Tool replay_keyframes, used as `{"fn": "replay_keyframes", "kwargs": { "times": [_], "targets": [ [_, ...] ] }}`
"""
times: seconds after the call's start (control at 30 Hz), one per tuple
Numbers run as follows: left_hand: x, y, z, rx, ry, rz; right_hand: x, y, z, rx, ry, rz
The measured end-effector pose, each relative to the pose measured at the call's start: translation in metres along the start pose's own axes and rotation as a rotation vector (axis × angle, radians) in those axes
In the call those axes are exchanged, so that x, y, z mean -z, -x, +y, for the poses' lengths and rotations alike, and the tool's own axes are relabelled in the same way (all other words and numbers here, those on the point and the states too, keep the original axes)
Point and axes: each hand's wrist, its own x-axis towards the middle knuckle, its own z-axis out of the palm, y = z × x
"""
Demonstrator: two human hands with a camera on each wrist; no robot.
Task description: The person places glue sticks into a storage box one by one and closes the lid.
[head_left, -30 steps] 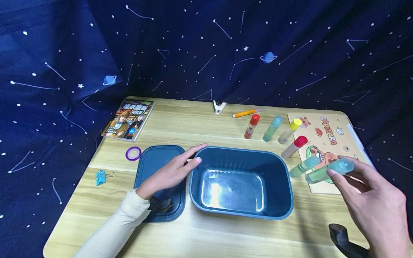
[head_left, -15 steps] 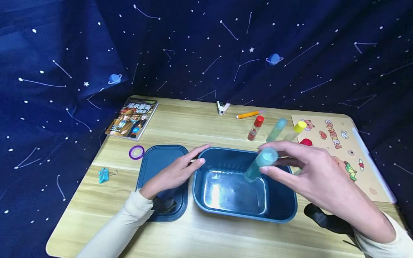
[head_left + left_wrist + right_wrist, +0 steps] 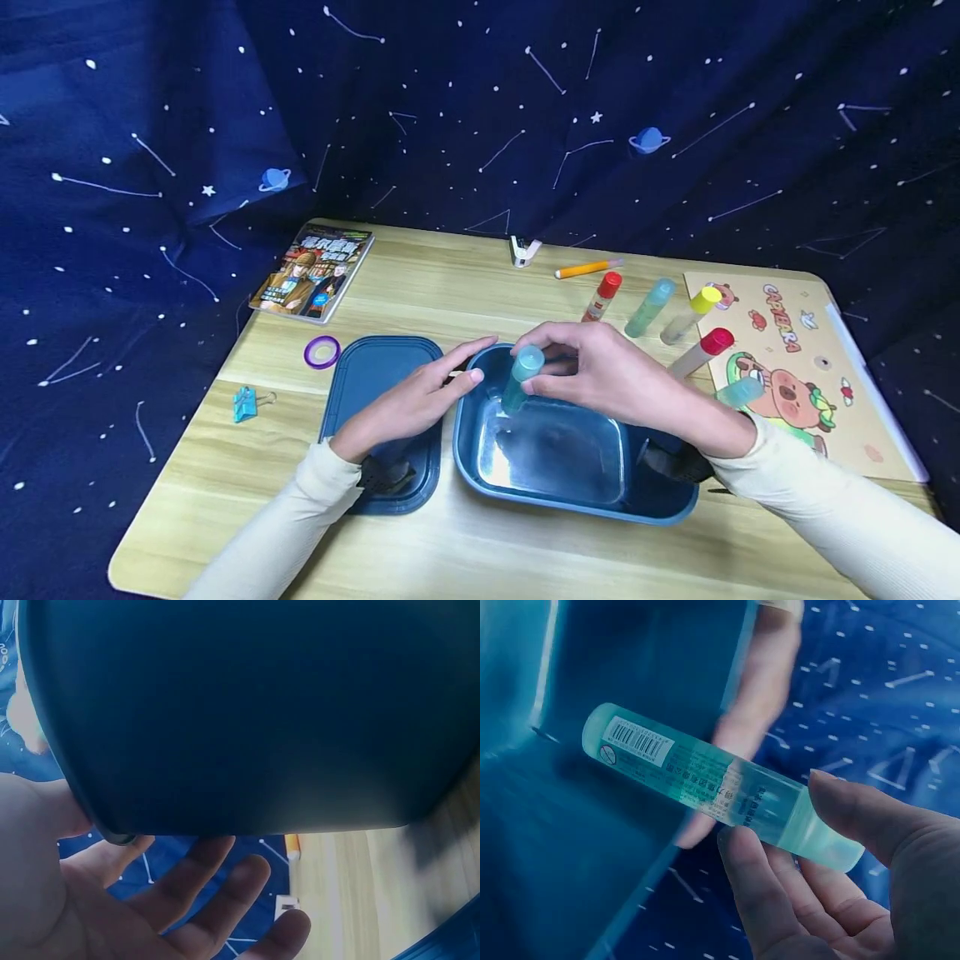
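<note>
We see a translucent green tube (image 3: 712, 785), a white barcode label near its lower end, pinched between thumb and fingers of the right hand (image 3: 611, 371). That end points down inside the blue box (image 3: 551, 454), near the far left corner. The left hand (image 3: 408, 400), fingers loosely extended, touches the box's left rim. A blue lid (image 3: 378, 375) lies alongside on the wood-grain table (image 3: 450, 550), before a starry navy curtain (image 3: 420, 83).

1. A long, cream left sleeve (image 3: 262, 529) is worn, creased toward its end.
2. A matching right sleeve (image 3: 847, 500) is worn.
3. A black left wrist device (image 3: 386, 477) and a black right wrist device (image 3: 675, 461) are worn.
</note>
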Motion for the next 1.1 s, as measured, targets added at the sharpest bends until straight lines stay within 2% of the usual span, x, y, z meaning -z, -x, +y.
{"fn": "replay_keyframes", "kwargs": {
  "times": [0.2,0.3,0.63,0.77,1.1],
  "targets": [
    [-0.005,-0.003,-0.002,-0.017,0.011,0.006,-0.022,-0.014,0.022,-0.037,0.014,-0.113],
    [-0.007,-0.004,-0.002,-0.015,0.021,0.005,-0.030,-0.018,0.029,-0.034,0.029,-0.138],
    [-0.005,-0.004,-0.004,-0.031,0.022,0.008,-0.041,-0.024,0.038,-0.041,0.072,-0.145],
    [-0.005,-0.003,-0.004,-0.024,0.017,0.016,-0.043,-0.026,0.037,-0.050,0.094,-0.148],
    [-0.004,-0.002,-0.006,0.004,0.008,0.025,-0.043,-0.031,0.040,-0.098,0.070,-0.187]
  ]
}}
